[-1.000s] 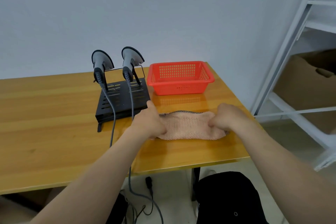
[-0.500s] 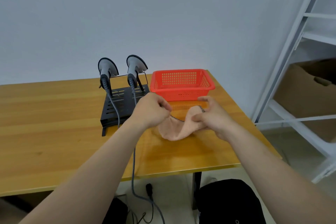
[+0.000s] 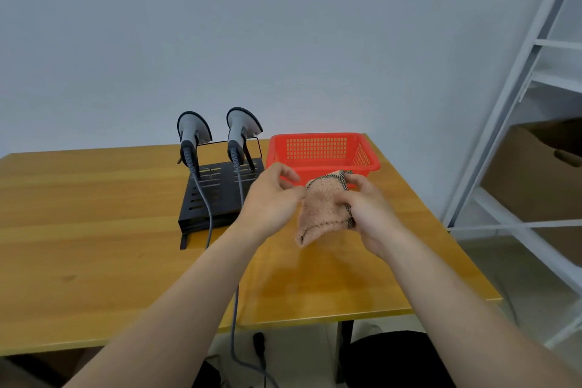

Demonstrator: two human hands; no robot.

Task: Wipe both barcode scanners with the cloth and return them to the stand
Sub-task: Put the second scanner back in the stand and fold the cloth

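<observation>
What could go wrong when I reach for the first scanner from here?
Both cables trail from the scanners across the stand and off the front edge of the table; lifting one scanner may snag them and tug the stand. The cloth hangs bunched between the left hand and right hand; freeing a hand could drop it.
</observation>
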